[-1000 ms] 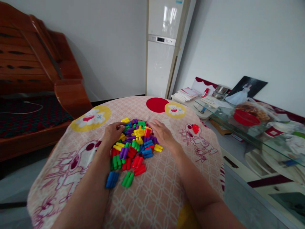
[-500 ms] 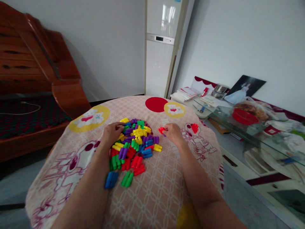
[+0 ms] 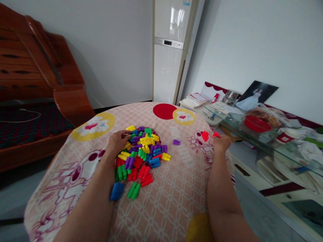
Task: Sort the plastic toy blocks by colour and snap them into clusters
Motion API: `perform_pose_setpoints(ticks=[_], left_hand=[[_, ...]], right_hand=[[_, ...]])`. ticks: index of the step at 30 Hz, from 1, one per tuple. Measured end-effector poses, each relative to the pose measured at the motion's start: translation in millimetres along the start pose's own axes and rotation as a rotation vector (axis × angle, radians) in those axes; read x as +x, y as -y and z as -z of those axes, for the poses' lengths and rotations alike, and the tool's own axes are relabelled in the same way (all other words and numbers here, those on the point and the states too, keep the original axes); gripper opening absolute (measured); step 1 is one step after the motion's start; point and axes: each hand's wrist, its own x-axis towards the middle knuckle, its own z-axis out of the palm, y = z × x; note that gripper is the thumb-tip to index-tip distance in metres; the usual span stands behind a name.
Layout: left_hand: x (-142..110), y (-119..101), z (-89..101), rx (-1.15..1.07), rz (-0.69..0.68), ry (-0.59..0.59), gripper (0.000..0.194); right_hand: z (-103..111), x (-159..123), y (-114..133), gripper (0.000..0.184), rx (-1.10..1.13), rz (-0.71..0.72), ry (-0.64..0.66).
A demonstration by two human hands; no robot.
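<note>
A heap of small plastic blocks [image 3: 140,151] in red, yellow, green, blue and purple lies in the middle of a round table under a pink patterned cloth [image 3: 166,198]. My left hand [image 3: 117,141] rests curled at the heap's left edge, fingertips touching the blocks. My right hand [image 3: 220,143] is out near the table's right edge, closed on a red block [image 3: 215,134]. Just left of it a separate red block [image 3: 205,135] lies on the cloth. A lone purple block [image 3: 176,142] lies between the heap and my right hand.
A blue block [image 3: 116,191] and a green one [image 3: 133,190] lie nearest me. A glass-topped stand [image 3: 254,134] with a red bowl, papers and a photo runs along the right. A tall white air conditioner [image 3: 169,50] stands behind, a wooden sofa [image 3: 37,84] at left.
My right hand left the heap with a red block and moved right to the table's edge. A purple block now lies alone on the cloth. My left hand stayed put.
</note>
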Motion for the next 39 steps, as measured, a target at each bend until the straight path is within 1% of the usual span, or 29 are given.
perform_pose_setpoints(ticks=[3, 6, 11, 14, 16, 19, 24, 27, 31, 34, 36, 38, 39], left_hand=[[0.0, 0.1, -0.2, -0.010, 0.000, 0.006, 0.041], [0.0, 0.8, -0.6, -0.008, -0.008, -0.001, 0.040], [0.0, 1.1, -1.3, -0.011, -0.006, -0.006, 0.040], [-0.3, -0.2, -0.3, -0.004, -0.007, -0.002, 0.040], [-0.6, -1.1, 0.6, 0.008, -0.008, -0.001, 0.039], [-0.9, -1.6, 1.4, 0.007, -0.002, 0.010, 0.040], [-0.6, 0.5, 0.1, -0.004, 0.007, 0.014, 0.041], [-0.3, 1.3, -0.3, -0.007, 0.001, 0.009, 0.041], [-0.8, 0.0, 0.9, -0.013, 0.005, 0.010, 0.040], [-1.2, -1.5, 1.9, -0.008, 0.007, 0.016, 0.040], [-1.3, -2.0, 2.2, -0.012, 0.009, 0.022, 0.039], [-1.4, -2.1, 2.2, -0.017, 0.012, 0.021, 0.039], [-1.5, -2.1, 2.1, -0.016, 0.011, 0.019, 0.039]], right_hand=[[-11.9, 0.8, -9.0, 0.019, -0.075, 0.028, 0.092], [-17.6, 5.4, -13.3, 0.014, -0.126, 0.061, 0.151], [-19.1, 7.7, -14.2, 0.022, -0.106, 0.209, 0.122], [-19.7, 4.9, -10.0, 0.023, -0.095, 0.261, 0.173], [-20.4, 4.1, -7.1, 0.024, -0.059, 0.267, 0.191], [-22.2, 5.2, -5.1, 0.028, 0.000, 0.236, 0.205], [-26.1, 7.6, -6.1, 0.026, 0.036, 0.228, 0.188], [-26.8, 6.3, -5.6, 0.029, 0.038, 0.227, 0.186], [-22.7, 3.7, -3.6, 0.032, 0.046, 0.189, 0.189], [-14.3, 3.6, 1.8, 0.041, 0.056, 0.139, 0.146], [-7.2, 2.8, 11.1, 0.045, 0.089, 0.128, 0.105], [-0.4, -2.3, 26.7, 0.042, 0.167, 0.182, 0.100], [2.5, -7.5, 36.6, 0.039, 0.219, 0.234, 0.122]])
